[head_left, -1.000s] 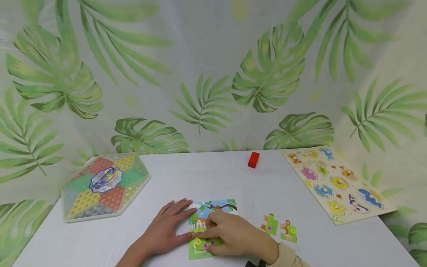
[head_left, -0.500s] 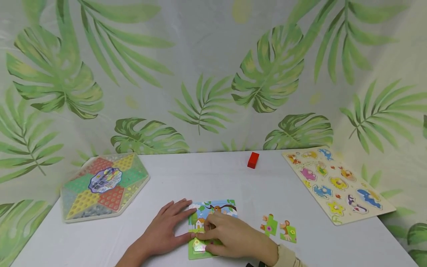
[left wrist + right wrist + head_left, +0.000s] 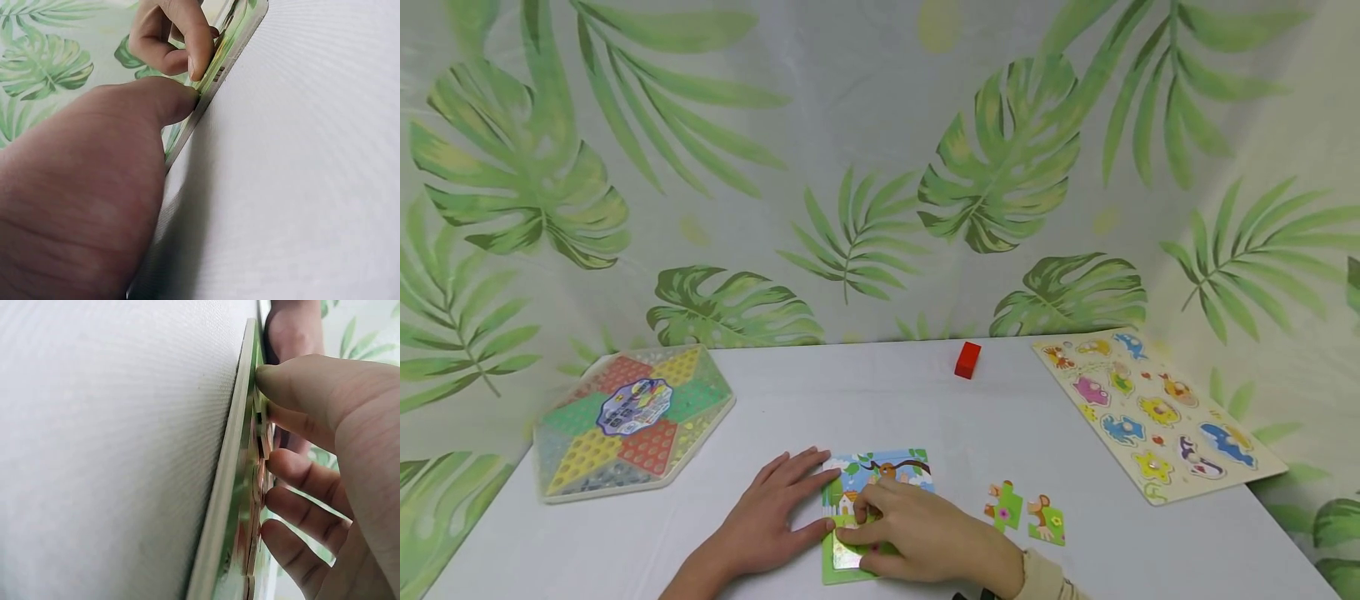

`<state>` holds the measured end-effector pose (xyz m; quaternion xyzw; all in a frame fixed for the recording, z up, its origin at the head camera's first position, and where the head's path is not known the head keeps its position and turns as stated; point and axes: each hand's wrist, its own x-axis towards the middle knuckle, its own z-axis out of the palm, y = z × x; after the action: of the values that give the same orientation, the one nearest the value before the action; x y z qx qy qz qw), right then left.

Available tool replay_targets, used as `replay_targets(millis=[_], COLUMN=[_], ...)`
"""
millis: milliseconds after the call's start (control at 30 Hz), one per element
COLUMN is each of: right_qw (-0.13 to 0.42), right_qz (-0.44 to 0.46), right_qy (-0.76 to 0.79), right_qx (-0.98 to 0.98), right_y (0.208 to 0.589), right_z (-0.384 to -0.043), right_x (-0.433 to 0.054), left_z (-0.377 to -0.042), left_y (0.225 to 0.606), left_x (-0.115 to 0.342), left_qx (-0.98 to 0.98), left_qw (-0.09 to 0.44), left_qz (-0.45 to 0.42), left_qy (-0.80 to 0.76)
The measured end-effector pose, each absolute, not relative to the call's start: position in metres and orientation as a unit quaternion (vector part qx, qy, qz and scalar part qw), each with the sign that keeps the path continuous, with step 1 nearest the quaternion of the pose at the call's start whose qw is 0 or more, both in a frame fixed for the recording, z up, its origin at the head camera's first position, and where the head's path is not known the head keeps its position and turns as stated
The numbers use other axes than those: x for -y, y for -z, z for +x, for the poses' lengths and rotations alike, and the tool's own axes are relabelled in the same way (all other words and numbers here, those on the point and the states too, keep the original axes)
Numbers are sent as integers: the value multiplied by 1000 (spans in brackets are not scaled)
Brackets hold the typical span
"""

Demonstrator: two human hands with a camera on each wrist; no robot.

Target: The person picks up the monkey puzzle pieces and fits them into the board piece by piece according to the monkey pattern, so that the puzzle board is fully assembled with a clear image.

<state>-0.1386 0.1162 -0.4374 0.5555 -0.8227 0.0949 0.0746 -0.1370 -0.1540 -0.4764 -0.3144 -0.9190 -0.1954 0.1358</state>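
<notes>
A small jigsaw puzzle board with a green border and a countryside picture lies at the front middle of the table. My left hand rests with fingers spread at the board's left edge, the thumb touching its side. Over the lower half of the board, my right hand bends its fingers and pinches a green puzzle piece at the lower left, which catches the light. In the right wrist view, the thumb and fingertips are right at the pieces. My right hand hides much of the picture.
Two loose puzzle pieces, one green with a pink flower and one with a monkey, lie to the right. A red block stands at the back. A hexagonal Chinese checkers board is at left, a wooden animal peg puzzle at right.
A bright glare has appeared on the puzzle piece under my right fingers, which have shifted slightly. My left hand stays in place at the board's edge.
</notes>
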Motion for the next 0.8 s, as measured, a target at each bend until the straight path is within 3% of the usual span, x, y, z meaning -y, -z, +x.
replay_targets(millis=[800], right_qw=[52], right_qz=[562], right_qy=[-110], right_qx=[818], right_y=[440], right_z=[-141], right_x=[-118], left_z=[-139], left_y=[479], left_x=[154], left_qx=[922], left_qw=[112], left_qz=[-308], left_qy=[205])
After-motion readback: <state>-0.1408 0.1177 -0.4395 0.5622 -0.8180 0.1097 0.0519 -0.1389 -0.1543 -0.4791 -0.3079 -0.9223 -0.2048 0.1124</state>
